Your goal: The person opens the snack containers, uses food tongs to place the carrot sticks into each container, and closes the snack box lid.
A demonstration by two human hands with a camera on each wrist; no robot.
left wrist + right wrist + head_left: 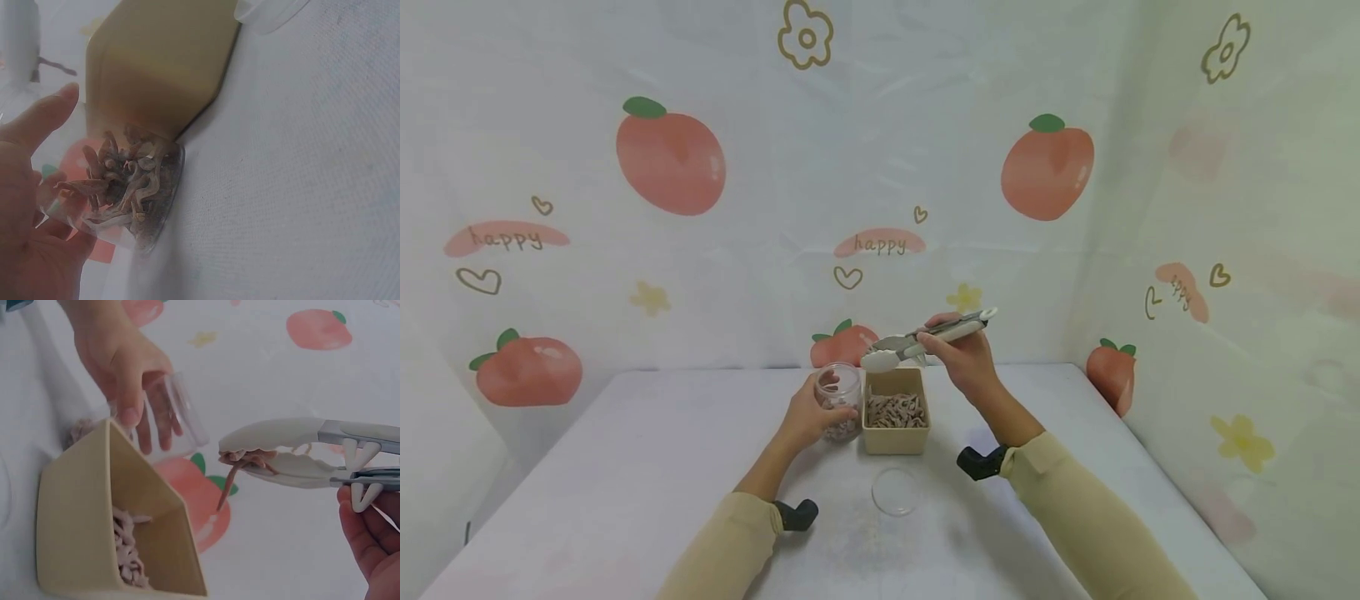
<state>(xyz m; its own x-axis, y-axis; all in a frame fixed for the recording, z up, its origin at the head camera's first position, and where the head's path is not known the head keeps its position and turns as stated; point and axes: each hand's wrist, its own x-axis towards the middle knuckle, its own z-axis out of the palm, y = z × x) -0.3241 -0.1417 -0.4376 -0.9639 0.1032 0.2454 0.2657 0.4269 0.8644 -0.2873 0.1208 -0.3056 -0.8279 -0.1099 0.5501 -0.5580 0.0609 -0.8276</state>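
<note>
We see the white table [662,467] spread well out to the left and right of the clear jar [844,432] and beige box [896,442], which stand side by side near its far edge, a clear lid [894,492] on their near side. We find the left hand [807,414] curled round the jar, while the right hand [962,354] grips tongs [275,434] above the box, brown strips [227,489] between their tips.
</note>
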